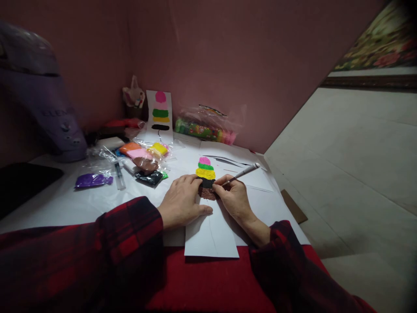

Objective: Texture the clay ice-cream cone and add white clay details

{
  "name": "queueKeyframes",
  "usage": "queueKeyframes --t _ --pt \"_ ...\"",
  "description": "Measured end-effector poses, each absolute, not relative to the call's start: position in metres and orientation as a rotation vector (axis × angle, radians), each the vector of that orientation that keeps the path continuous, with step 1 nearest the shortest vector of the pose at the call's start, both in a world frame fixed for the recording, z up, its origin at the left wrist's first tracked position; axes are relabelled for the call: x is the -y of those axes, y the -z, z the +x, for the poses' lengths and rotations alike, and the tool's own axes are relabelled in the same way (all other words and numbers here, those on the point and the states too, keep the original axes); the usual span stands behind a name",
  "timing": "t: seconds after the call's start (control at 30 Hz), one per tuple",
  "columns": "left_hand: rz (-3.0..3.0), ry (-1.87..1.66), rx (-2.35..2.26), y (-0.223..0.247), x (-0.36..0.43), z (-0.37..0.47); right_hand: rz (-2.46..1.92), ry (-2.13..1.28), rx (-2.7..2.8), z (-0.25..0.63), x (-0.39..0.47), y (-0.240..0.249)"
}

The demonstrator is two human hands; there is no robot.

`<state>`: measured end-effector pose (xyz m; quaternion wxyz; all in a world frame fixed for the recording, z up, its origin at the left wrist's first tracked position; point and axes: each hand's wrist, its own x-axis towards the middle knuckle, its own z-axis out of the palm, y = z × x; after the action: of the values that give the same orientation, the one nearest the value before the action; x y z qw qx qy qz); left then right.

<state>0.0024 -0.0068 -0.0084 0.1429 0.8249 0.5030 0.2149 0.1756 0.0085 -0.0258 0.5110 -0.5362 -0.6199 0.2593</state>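
A white paper strip (211, 234) lies on the table with stacked bands of pink, green, yellow (205, 174), black and brown (208, 194) textured material on it. My left hand (184, 201) rests flat on the strip's left side, fingers spread and fingertips beside the black band (207, 183). Between the thumb and fingers of my right hand (233, 195) is a thin tool with a ribbed light handle (245, 172); it slants up to the right. Its tip is hidden at the right edge of the black band.
Behind, a similar picture (160, 114) leans upright. Packets of coloured clay (138, 158), a purple packet (94, 180) and a clear tube (119, 176) lie left. A bag of coloured tubs (205, 130) is by the wall. Loose papers (234, 163) lie behind my right hand.
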Motion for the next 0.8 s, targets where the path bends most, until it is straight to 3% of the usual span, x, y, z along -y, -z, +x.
queueKeyframes --t 0.8 --pt "2.382 -0.627 -1.441 0.0102 0.0062 0.0021 -1.256 -0.598 1.559 0.1762 -0.0056 0.0267"
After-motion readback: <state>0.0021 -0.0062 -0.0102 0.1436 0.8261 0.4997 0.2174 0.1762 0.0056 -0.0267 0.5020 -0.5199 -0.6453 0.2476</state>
